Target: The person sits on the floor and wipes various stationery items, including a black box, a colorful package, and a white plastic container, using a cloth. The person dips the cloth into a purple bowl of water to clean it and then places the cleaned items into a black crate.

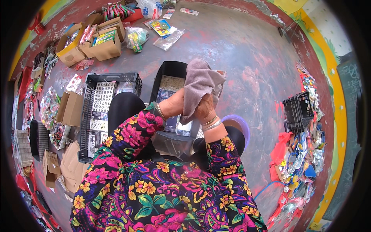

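Note:
A mauve-grey cloth (pixel 199 79) is bunched up between my two hands, above a black plastic bin. My left hand (pixel 174 104) reaches into it from the left, its fingers hidden behind the folds. My right hand (pixel 205 107) is closed at the cloth's lower right, fingers curled and partly covered. Beside the cloth, the edge of a flat packet with a reddish corner (pixel 222 73) shows; most of it is hidden. Below, the black bin (pixel 157 83) holds flat printed packets (pixel 172 84) in rows.
Left of my knee stands a dark crate (pixel 82 116) with lettered sheets (pixel 102 96). Cardboard boxes (pixel 106 48) of packaged goods stand far left. A purple basin (pixel 244 125) is by my right knee. A black crate (pixel 297 112) and piled goods (pixel 305 154) line the right wall.

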Tool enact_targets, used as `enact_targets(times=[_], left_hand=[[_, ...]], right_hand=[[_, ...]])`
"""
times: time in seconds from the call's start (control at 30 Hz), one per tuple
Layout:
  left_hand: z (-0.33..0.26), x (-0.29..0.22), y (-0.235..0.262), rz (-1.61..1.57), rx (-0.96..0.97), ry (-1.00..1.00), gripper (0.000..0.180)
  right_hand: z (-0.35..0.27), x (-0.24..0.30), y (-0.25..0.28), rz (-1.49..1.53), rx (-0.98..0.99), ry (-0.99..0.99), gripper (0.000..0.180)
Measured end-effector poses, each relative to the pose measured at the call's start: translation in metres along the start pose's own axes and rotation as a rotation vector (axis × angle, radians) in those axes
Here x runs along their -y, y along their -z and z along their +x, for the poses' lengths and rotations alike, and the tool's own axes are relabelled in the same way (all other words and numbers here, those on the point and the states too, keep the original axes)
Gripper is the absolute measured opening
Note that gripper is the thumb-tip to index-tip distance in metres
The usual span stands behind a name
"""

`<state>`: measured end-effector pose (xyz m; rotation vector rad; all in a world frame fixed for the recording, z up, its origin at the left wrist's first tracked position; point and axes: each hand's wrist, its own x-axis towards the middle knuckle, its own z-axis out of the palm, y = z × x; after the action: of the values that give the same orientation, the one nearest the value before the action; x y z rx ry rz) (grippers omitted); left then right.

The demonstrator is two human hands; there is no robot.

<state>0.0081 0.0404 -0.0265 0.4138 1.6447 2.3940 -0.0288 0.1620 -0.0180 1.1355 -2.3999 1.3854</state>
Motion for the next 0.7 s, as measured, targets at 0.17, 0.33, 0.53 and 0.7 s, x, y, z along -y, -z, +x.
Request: enact_targets(times=[0.17,0.33,0.53,0.7], left_hand=[[-0.002,-0.013,-0.008,0.144,0.031,-0.021,0.031],[-0.003,-0.025,-0.011,0.150,0.048,-0.009,0.029],[-0.004,-0.012,0.001,0.467,0.255,0.016,0.027],[0.000,-0.004,0.000,0.668,0.363,0.193,0.024]], right_hand=[[0.006,-0.012,0.018,-0.198,-0.165,-0.093,0.033],[0.004,-0.036,0.022,0.011,-0.310,-0.201,0.024],[0.008,0.010,0.025,-0.307,-0.206,0.078,0.022],[0.008,-0.009,0.026,-0.320,-0.409,0.087,0.011]])
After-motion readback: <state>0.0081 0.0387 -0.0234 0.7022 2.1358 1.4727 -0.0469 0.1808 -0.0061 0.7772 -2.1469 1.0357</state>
